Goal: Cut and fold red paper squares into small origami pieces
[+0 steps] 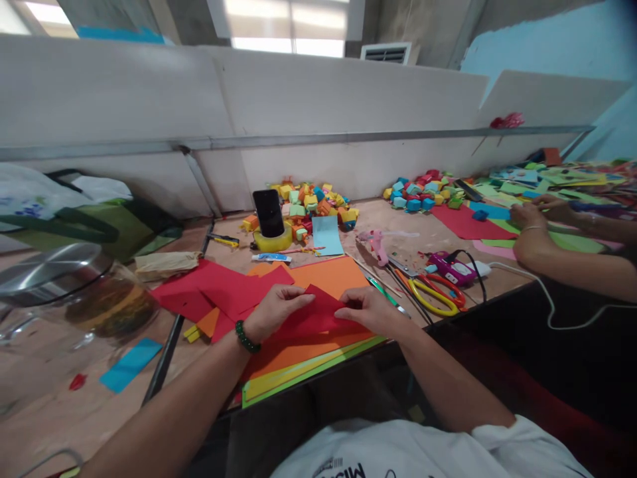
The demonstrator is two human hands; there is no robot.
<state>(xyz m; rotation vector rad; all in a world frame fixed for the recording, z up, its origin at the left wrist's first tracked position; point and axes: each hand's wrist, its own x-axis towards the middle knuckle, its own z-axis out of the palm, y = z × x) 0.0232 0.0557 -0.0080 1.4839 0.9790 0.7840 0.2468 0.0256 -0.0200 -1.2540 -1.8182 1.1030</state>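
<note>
Between my two hands is a red paper sheet [316, 313], held above a stack of orange paper [328, 275]. My left hand [279, 310], with a green bead bracelet at the wrist, pinches the sheet's upper left edge between thumb and fingers. On the right edge, my right hand [368, 310] grips the same sheet with thumb and curled fingers. Yellow and green sheets [308, 373] show beneath the orange ones along the table's front edge. More red paper [223, 292] lies left of my left hand.
A glass teapot [107, 299] stands at left. Behind are a phone [269, 214] on yellow tape, and piles of small paper cubes [306, 206]. Scissors [432, 292], a pink glue gun [379, 247] and a cutter [388, 296] lie right. Another person's hands [532, 222] work at far right.
</note>
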